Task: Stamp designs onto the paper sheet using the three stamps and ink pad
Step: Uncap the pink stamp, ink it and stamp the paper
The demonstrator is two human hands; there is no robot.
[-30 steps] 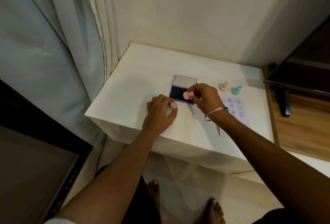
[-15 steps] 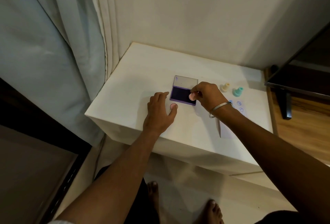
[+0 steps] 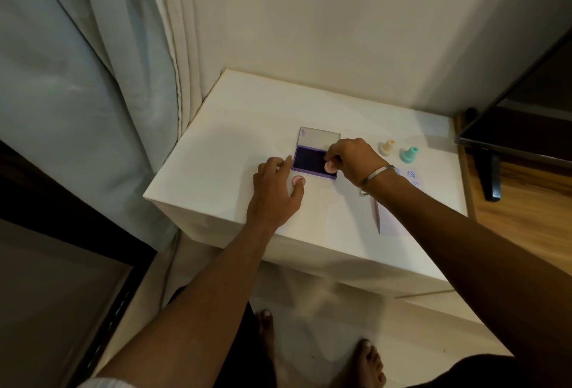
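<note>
The open purple ink pad [image 3: 309,160] lies on the white table [image 3: 235,146], its clear lid folded back behind it. My right hand [image 3: 353,158] is shut on a pink stamp [image 3: 328,166] and holds it down at the pad's right end; my fingers hide most of the stamp. My left hand [image 3: 272,192] rests flat on the table, holding nothing, its fingertips at the pad's left edge. A cream stamp [image 3: 387,147] and a teal stamp [image 3: 409,154] stand upright to the right. The paper sheet [image 3: 413,175], with blue prints on it, lies largely under my right forearm.
A curtain [image 3: 93,78] hangs at the left, against the table's left side. A wall stands behind the table. A dark screen on a stand [image 3: 526,109] overhangs the wooden surface at the right. My bare feet [image 3: 370,359] are on the floor below the table's front edge.
My right hand moved left from above the paper's edge and lowered the pink stamp onto the ink pad. My left hand uncurled and slid up against the pad's left edge.
</note>
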